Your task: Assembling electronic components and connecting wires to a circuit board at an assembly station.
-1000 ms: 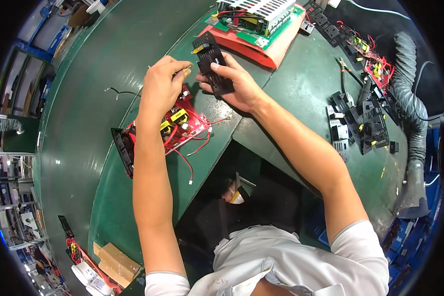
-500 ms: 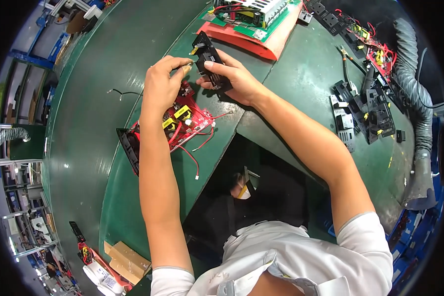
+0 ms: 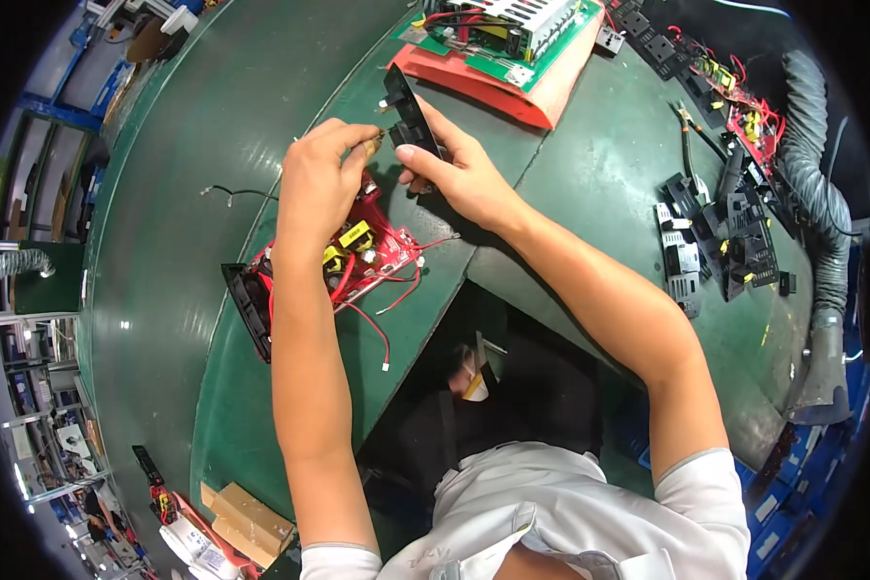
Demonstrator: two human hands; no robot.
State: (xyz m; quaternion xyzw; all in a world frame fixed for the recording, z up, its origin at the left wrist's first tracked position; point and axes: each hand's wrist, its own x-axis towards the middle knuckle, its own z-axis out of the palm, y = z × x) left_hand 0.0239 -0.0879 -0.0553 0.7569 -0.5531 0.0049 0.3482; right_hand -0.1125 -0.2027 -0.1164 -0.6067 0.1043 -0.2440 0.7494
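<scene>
My right hand (image 3: 464,174) grips a black plastic end panel (image 3: 408,108), holding it tilted nearly edge-on above the table. Just left of the panel, my left hand (image 3: 324,184) has thumb and fingertips pinched together around something too small to make out, close to the panel's inner side. Beneath my left wrist lies a red circuit board (image 3: 389,247) with yellow-wrapped parts and loose red wires. Another black end panel (image 3: 249,311) stands at its left end, and my left forearm covers part of the board.
A metal-cased power unit (image 3: 541,24) rests on an orange-red pad (image 3: 488,87) at the far side. To the right are pliers (image 3: 688,145), several black plastic parts (image 3: 735,232) and a grey flexible duct (image 3: 810,184). A cardboard box (image 3: 246,522) stands at the lower left.
The black panel in my right hand has turned more edge-on. My left hand stays pinched close beside it. The whole view has shifted slightly.
</scene>
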